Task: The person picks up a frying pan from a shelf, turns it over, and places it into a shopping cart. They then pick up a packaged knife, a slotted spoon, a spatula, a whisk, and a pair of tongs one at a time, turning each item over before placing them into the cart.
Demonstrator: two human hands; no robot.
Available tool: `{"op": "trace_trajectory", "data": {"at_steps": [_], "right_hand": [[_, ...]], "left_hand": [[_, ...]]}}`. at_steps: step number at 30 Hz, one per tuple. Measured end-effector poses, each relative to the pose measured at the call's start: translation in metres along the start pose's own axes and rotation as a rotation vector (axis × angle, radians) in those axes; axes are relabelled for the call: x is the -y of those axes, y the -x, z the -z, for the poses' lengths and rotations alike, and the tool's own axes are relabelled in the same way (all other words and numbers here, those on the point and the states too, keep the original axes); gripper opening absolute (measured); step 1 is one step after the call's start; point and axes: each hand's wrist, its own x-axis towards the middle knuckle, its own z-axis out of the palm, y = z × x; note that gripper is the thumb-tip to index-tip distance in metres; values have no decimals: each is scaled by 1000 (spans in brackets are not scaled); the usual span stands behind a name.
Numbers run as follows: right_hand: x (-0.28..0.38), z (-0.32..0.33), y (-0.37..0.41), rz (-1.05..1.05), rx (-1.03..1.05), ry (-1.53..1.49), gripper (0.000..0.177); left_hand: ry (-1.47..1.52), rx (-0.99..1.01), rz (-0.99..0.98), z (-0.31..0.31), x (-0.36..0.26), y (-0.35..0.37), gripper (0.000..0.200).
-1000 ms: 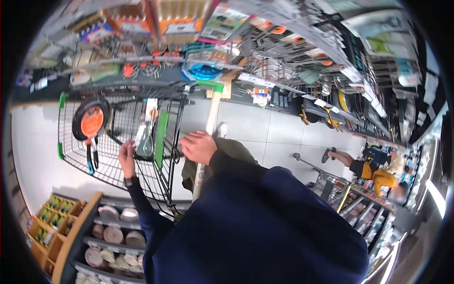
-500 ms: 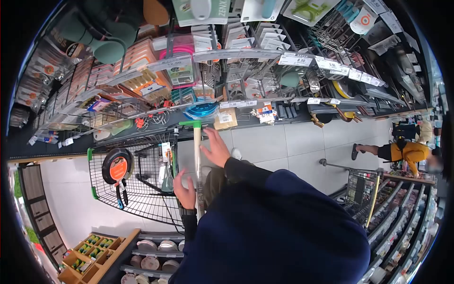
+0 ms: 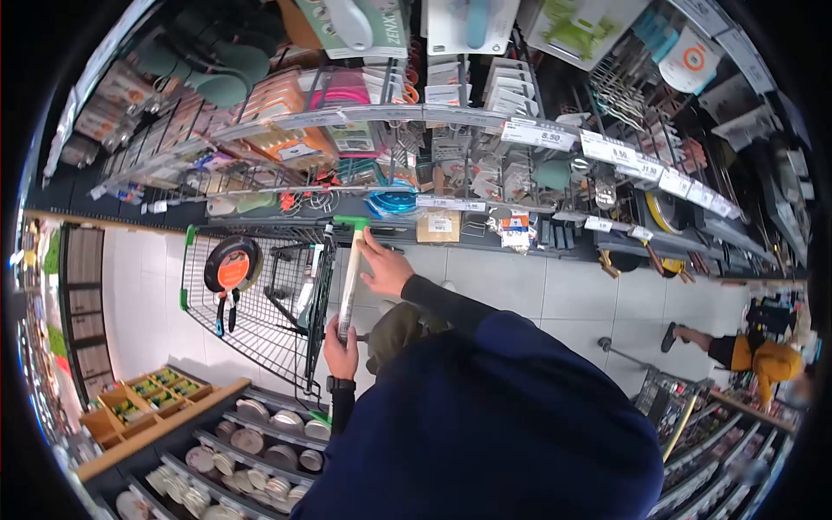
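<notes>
A shopping cart (image 3: 256, 340) stands in front of me, its pale bar handle (image 3: 348, 282) capped in green at the far end. My left hand (image 3: 341, 354), with a dark watch at the wrist, is closed around the near end of the handle. Beside the green-capped end is my right hand (image 3: 387, 267), its fingers and thumb apart and their tips against the bar. In the cart's basket lie a black frying pan (image 3: 232, 264) with an orange label and a carded utensil (image 3: 305, 296), partly hidden by the handle frame.
A rack of kitchen utensils (image 3: 555, 134) with price tags runs along my right. Shelves of stacked bowls (image 3: 247, 440) and a wooden crate display (image 3: 143, 403) stand on my left. Behind me are a person in a yellow top (image 3: 767, 368) and another cart (image 3: 667, 403).
Both hands have come onto the cart handle from just off it; the left has closed around it. The view has turned slightly, showing more of the bowl shelves.
</notes>
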Motion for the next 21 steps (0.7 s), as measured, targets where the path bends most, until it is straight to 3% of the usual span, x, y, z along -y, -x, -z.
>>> {"op": "trace_trajectory", "data": {"at_steps": [2, 9, 15, 19, 21], "right_hand": [[0, 15, -5, 20, 145, 81, 70], [-11, 21, -22, 157, 185, 161, 63], [-9, 21, -33, 189, 201, 176, 56], [-45, 8, -29, 283, 161, 88, 53], [-65, 1, -17, 371, -43, -91, 43]], "left_hand": [[-135, -12, -4, -2, 0, 0, 40], [-299, -153, -51, -1, -9, -5, 34], [-365, -112, 100, 2, -1, -11, 36], [-475, -154, 107, 3, 15, -16, 38], [-462, -159, 102, 5, 19, -18, 39]]}}
